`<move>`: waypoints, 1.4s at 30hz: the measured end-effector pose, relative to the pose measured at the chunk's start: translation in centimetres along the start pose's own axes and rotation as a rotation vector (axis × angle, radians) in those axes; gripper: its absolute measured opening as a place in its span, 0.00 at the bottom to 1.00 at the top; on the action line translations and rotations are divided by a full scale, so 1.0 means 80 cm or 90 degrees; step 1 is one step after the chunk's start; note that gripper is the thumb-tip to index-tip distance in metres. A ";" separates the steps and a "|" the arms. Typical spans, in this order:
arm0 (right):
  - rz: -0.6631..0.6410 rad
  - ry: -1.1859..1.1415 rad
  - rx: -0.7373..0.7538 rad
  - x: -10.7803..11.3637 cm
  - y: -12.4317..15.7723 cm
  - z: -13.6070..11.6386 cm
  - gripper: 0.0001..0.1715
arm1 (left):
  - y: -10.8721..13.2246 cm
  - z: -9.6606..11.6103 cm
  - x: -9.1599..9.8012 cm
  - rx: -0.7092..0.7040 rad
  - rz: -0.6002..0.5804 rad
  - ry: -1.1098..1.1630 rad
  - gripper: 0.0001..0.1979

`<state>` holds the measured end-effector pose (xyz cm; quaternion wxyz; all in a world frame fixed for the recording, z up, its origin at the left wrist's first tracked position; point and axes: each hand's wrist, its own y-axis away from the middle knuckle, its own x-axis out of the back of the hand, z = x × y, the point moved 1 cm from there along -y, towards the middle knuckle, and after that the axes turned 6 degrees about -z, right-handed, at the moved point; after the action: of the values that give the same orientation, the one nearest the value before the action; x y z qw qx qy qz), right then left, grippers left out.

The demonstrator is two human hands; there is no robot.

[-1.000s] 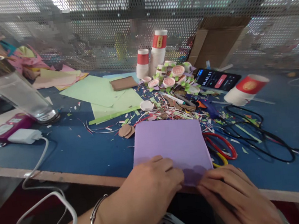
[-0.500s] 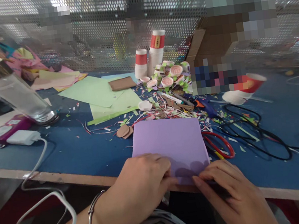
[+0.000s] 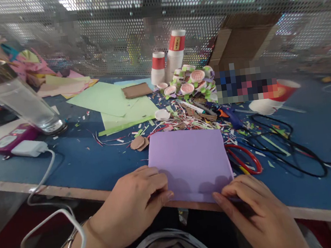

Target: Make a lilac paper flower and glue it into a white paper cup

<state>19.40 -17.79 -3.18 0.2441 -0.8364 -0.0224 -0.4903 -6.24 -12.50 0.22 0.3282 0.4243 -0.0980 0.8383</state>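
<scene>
A folded lilac sheet of paper point(image 3: 190, 161) lies at the near edge of the blue table point(image 3: 77, 167). My left hand point(image 3: 133, 204) rests at the sheet's near left corner, its fingers curled and pressing on the fold. At the near right corner my right hand point(image 3: 247, 198) pinches the edge with bent fingers. A metal bangle sits on my left wrist.
Red-handled scissors point(image 3: 245, 158) lie right of the sheet beside black cables point(image 3: 286, 149). Paper scraps, brown discs point(image 3: 139, 143), small pink-topped cups point(image 3: 192, 82), red and white paper cups point(image 3: 172, 54), green sheets point(image 3: 111, 102), a glass point(image 3: 20, 101) and a white charger point(image 3: 29, 148) crowd the table.
My left hand has slid left along the near edge of the lilac sheet, from its middle to the left corner. My right hand stays at the right corner.
</scene>
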 end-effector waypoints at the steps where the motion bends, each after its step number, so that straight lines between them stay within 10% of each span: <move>1: 0.000 -0.001 -0.002 0.000 0.000 0.000 0.09 | -0.001 0.001 0.000 0.002 -0.003 -0.009 0.12; 42: 0.021 0.074 0.017 -0.003 0.005 0.009 0.15 | 0.007 -0.026 -0.008 0.037 0.105 -0.161 0.23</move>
<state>19.97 -17.80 -3.82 0.2640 -0.8034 -0.0005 -0.5337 -7.68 -12.34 -1.53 0.2311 0.5262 -0.1488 0.8047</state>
